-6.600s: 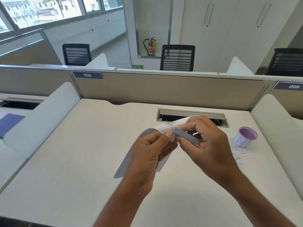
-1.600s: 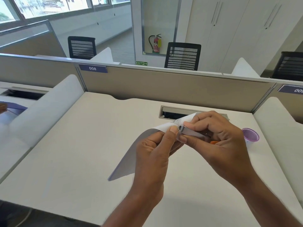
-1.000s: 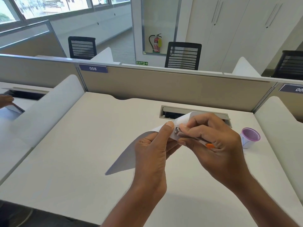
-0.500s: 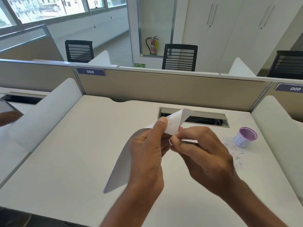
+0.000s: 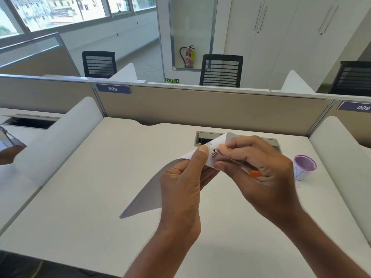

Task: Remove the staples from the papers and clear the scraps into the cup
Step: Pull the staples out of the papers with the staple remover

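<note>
Two hands meet at the papers (image 5: 217, 146): the left hand (image 5: 181, 189) pinches their corner shut, and the right hand (image 5: 259, 173) clamps a metal staple remover (image 5: 230, 159) against it. A jerky pull could tear the corner. The cup (image 5: 304, 167) stands well right.

We saw two bare forearms entering from bottom edge, no sleeves in view. Left hand (image 5: 180, 189) bare: no glove, ring, watch or band that we could make out. Right hand (image 5: 261, 177) likewise bare, wrist uncovered. Thumbnail on left hand short, unpainted. We found no markings on either arm; nothing else of body was in view.
</note>
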